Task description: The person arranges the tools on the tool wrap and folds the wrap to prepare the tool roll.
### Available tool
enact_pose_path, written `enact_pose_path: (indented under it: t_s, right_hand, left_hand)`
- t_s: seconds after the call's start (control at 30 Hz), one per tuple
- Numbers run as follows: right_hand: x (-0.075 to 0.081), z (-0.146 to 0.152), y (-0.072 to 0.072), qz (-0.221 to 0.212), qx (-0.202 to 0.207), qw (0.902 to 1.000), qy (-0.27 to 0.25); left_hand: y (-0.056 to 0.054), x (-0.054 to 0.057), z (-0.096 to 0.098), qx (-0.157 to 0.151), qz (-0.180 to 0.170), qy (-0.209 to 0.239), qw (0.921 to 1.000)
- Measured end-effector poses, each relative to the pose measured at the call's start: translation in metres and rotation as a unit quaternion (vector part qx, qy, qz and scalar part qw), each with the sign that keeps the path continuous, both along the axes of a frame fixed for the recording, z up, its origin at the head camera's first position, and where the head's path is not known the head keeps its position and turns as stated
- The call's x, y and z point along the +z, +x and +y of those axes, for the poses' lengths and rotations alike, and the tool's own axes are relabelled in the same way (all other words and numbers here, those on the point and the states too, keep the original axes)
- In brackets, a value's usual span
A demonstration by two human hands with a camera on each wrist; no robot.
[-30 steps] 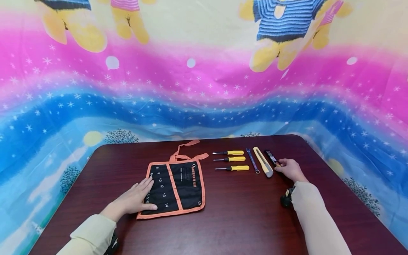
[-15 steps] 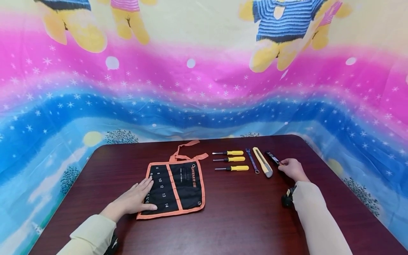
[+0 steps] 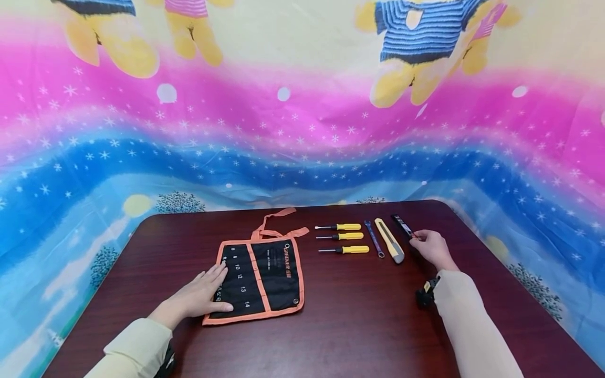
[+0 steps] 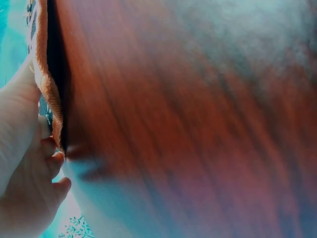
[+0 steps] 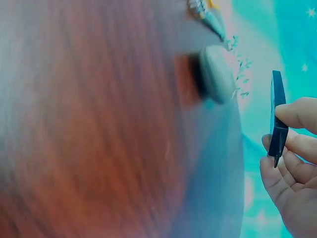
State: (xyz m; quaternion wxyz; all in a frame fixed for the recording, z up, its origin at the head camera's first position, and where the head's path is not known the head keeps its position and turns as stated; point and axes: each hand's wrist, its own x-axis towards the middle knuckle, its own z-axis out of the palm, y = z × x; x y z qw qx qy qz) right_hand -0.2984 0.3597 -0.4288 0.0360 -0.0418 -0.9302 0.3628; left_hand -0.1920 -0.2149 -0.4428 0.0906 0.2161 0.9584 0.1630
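Observation:
My left hand [image 3: 200, 293] lies spread on the left edge of a black tool pouch [image 3: 279, 283] with orange trim and printed size numbers. In the left wrist view its fingers are beside the pouch's orange edge [image 4: 49, 91]. At the right, my right hand [image 3: 432, 249] pinches the near end of a slim black case [image 3: 402, 226] with a printed label. The right wrist view shows the slim black case [image 5: 278, 104] between thumb and fingers, raised off the table. Just left of it lies a yellow-and-grey utility knife [image 3: 389, 241].
Three yellow-handled screwdrivers [image 3: 352, 236] lie in a column right of the pouch. Between them and the knife is a small combination wrench [image 3: 375, 239]. Orange ties [image 3: 279, 232] trail from the pouch's far edge. A printed curtain [image 3: 302, 115] hangs behind the dark wooden table [image 3: 359, 325].
The right hand has lifted the slim black case slightly, away from the viewer. Its fingers shifted a little. The left hand and the pouch have stayed put.

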Motion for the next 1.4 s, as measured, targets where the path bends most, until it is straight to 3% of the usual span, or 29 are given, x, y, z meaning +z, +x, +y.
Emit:
enact_pose_path:
  t_s: [0.4, 0.77, 1.0, 1.17, 1.4]
  right_hand:
    - [0.029, -0.042, 0.001, 0.076, 0.045, 0.9961, 0.007]
    - [0.053, -0.102, 0.019, 0.108, 0.126, 0.9862, -0.003]
    - [0.058, -0.134, 0.029, 0.121, 0.174, 0.9771, -0.014]
    - [0.055, -0.156, 0.038, 0.141, 0.220, 0.9653, -0.009]
    - [0.048, -0.177, 0.049, 0.123, 0.266, 0.9559, -0.018]
  left_hand:
    - [-0.003, 0.000, -0.001, -0.006, 0.007, -0.010, 0.9999]
    - [-0.004, 0.001, 0.000, -0.009, 0.004, -0.014, 0.9998]
    - [-0.004, 0.001, 0.000, -0.009, 0.004, -0.016, 0.9998]
    - [-0.003, 0.000, -0.001, -0.009, 0.005, -0.017, 0.9998]
    - [-0.003, 0.000, 0.000, -0.007, 0.005, -0.017, 0.9998]
